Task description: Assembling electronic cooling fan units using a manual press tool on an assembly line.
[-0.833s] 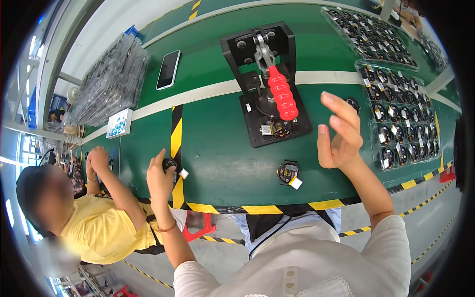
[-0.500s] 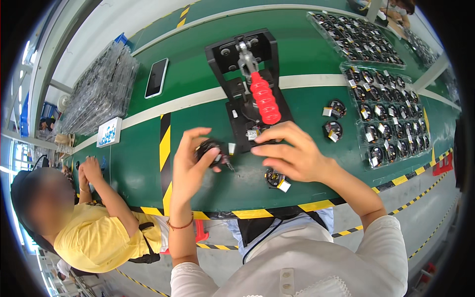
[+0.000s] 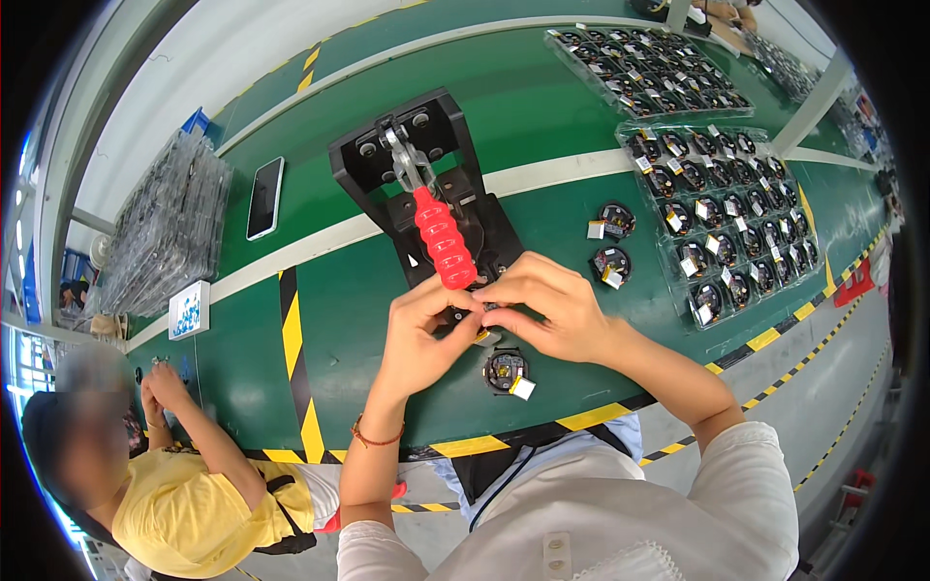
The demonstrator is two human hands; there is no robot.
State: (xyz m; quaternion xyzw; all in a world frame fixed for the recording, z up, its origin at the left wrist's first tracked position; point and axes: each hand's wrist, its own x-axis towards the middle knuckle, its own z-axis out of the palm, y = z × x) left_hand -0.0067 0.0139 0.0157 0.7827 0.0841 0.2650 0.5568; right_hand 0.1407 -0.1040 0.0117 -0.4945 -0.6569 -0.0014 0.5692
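At the front of a black toggle-clamp fixture (image 3: 499,232), my two hands meet fingertip to fingertip. My left hand (image 3: 426,334) is closed round a small round black electronic module (image 3: 453,316), mostly hidden by its fingers. The thumb and fingers of my right hand (image 3: 547,308) pinch together at the module's edge; what lies between them is too small to make out. A silvery battery piece (image 3: 487,337) shows just under the fingertips. The clamp's red ribbed handle (image 3: 446,239) points down toward my hands. Nearer me lies another round module (image 3: 505,371) with a white-and-yellow battery.
Two more round modules (image 3: 614,220) lie right of the fixture. Clear trays (image 3: 668,281) full of modules stand farther right. Left are a phone (image 3: 265,198), a small white box (image 3: 189,310) and stacked clear trays (image 3: 170,228). A person in yellow (image 3: 194,504) sits at the left.
My left hand has carried the module rightward to the fixture's front. My right hand's spread fingers have closed in a pinch beside it. The whole view has shifted somewhat.
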